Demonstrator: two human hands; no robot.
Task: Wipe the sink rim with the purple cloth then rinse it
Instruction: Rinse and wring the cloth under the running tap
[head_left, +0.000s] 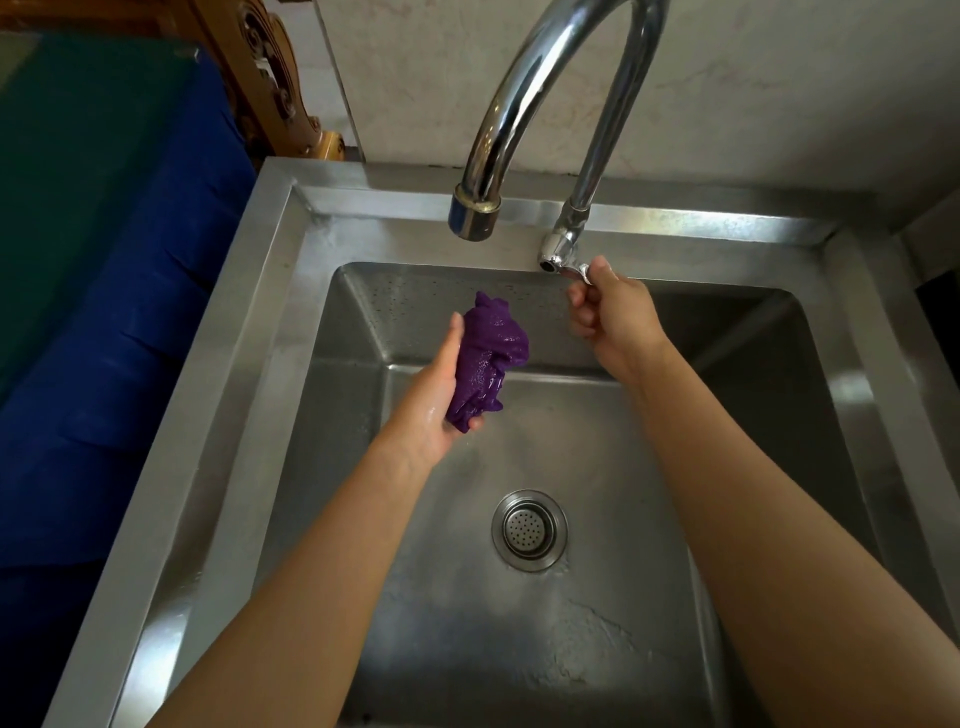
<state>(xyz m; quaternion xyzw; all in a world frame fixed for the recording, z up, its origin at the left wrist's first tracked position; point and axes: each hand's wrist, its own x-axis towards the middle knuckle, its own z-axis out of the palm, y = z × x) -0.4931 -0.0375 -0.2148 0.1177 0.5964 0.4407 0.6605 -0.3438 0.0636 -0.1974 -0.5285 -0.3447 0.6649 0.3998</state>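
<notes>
Over the steel basin, your left hand (436, 400) cups the purple cloth (488, 358), bunched and glistening wet, fingers curled loosely around it, below and just in front of the spout (474, 215). Your right hand (608, 306) pinches the tap lever (563, 262). Open it too hard and water could splash off the wad onto the sink rim (260, 270). No water is visibly running; the brushed metal looks slick.
</notes>
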